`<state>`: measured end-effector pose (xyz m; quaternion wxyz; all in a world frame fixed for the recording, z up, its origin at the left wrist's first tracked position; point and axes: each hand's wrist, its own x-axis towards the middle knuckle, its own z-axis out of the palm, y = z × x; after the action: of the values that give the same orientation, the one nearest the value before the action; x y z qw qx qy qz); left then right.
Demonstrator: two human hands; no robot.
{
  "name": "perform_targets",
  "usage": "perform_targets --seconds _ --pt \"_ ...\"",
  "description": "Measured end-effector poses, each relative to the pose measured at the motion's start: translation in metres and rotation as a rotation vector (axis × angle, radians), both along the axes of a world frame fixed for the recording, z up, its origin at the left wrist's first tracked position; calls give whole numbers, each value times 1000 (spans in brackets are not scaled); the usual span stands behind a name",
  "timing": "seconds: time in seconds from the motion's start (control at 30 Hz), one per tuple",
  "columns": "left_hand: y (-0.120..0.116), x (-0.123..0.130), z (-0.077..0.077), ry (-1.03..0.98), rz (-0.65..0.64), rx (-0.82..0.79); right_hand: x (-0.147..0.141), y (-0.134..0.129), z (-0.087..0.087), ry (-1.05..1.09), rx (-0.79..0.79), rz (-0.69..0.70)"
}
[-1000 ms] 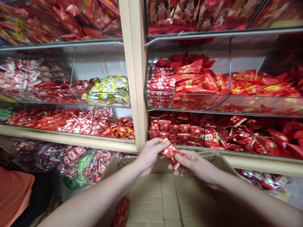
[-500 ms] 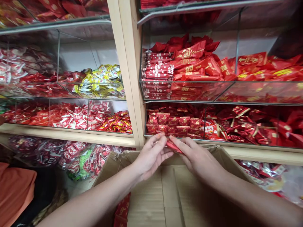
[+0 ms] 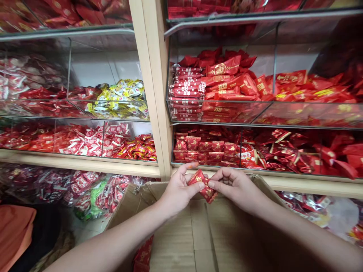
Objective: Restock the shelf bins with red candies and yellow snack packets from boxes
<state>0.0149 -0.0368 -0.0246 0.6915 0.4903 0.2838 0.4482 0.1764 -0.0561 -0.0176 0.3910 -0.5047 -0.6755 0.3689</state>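
Between my two hands is a small red candy packet [image 3: 202, 183] with gold print, its face turned toward me and one corner pointing down. My left hand [image 3: 181, 189] grips its left side, thumb across the front. My right hand [image 3: 234, 187] pinches the packet's right edge between thumb and fingers. Both hands are above an opened cardboard box [image 3: 178, 234]. Behind them, similar small red packets [image 3: 198, 145] stand in stacked rows in a lower shelf bin. More red packets [image 3: 143, 255] show inside the box at its left, partly hidden by my left forearm.
A wooden shelf post [image 3: 154, 90] divides the display. Clear-fronted bins hold yellow wrapped sweets [image 3: 121, 94] and long red packets [image 3: 227, 83]. Bagged sweets [image 3: 93, 192] lie below the left shelf. A person's orange clothing [image 3: 15, 230] shows at lower left.
The packet, seen edge-on before, has turned so its printed front shows. My left hand has closed on its left side, and my right fingers have curled into a pinch.
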Motion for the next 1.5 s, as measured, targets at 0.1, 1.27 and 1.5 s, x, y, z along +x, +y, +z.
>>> perform_targets --seconds 0.1,1.27,1.5 --pt "0 -2 1 -16 21 -91 1 -4 3 -10 42 80" --pt "-1 4 -29 362 -364 99 28 100 76 -1394 162 -218" --pt "-2 -8 -20 803 -551 440 28 100 79 -1372 152 -235"
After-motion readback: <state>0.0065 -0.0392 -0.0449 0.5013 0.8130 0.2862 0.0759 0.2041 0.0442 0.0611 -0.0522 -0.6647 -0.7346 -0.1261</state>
